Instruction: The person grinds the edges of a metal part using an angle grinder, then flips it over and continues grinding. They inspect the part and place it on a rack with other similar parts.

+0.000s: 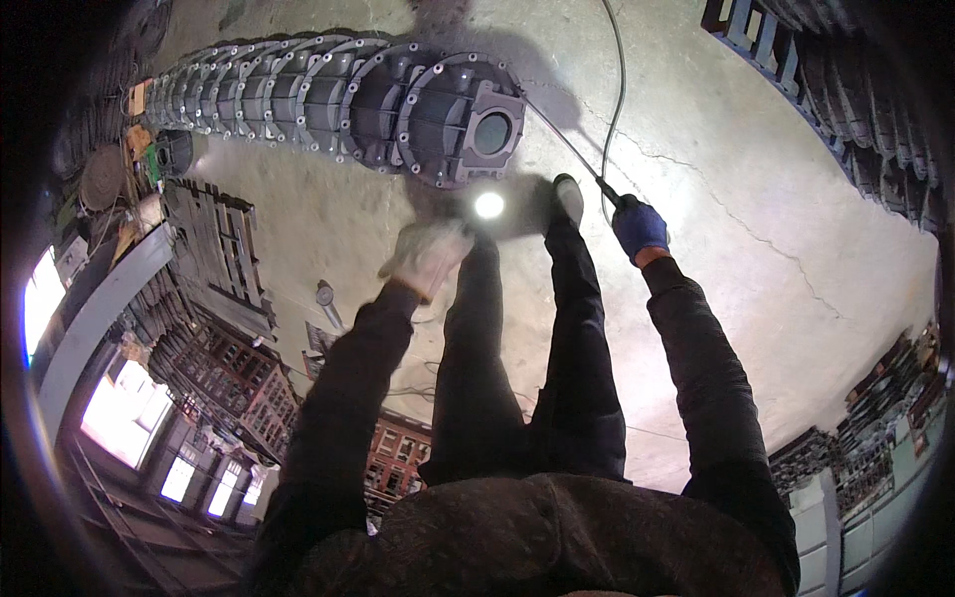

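My right hand (pixel 640 229), in a blue glove, is closed round the dark handle of a thin metal wand (pixel 562 137). The wand slants up and left, its far end beside the nearest grey metal housing (pixel 438 124). A thin hose (pixel 622 75) curves down to the handle. My left hand (pixel 430 257), in a pale glove, is smeared by motion below that housing, so its fingers cannot be made out. Just right of it glows a round bright light (pixel 488 205); whether the hand holds it, I cannot tell.
Several similar flanged housings (pixel 288 90) stand in a row on the concrete floor (pixel 716 249), running off to the left. Wooden pallets (pixel 214 234) lie at left, near stacked reddish frames (pixel 239 388). Dark stacked parts (pixel 856 109) rest on a pallet at upper right.
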### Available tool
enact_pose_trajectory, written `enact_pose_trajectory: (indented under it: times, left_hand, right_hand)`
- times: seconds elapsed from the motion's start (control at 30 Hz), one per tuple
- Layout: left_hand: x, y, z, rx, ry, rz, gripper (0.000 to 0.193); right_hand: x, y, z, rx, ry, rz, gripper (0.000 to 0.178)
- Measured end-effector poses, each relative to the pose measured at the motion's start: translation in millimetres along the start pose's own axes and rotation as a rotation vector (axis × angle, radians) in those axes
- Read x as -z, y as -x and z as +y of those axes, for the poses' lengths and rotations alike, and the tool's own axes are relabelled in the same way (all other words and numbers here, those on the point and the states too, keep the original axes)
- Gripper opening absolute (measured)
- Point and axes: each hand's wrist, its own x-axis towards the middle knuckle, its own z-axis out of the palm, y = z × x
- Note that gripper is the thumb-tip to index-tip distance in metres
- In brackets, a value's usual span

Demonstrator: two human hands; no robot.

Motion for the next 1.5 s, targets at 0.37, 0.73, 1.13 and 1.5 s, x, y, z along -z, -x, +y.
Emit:
enact_pose_trajectory:
  times: [0.37,0.73,1.13,1.5]
  left_hand:
    - [-49,-235,-59,-0.569,-0.885,-0.155,0.023]
    - [72,-279,-65,-0.356,-0.348,0.390,0.021]
    - [-38,-256,-82,-0.806,-0.807,-0.246,0.023]
    - [-69,-286,-100,-0.149,-0.514,-0.310,0.043]
  right_hand:
    - [-32,6,82,-0.065,-0.189,0.111,0.026]
    - [-106,70,21,0.106,-0.257,-0.058,0.016]
    - [-107,151,109,-0.355,-0.284,-0.038,0.031]
    - [-153,251,136,-0.216,0.005,-0.106,0.029]
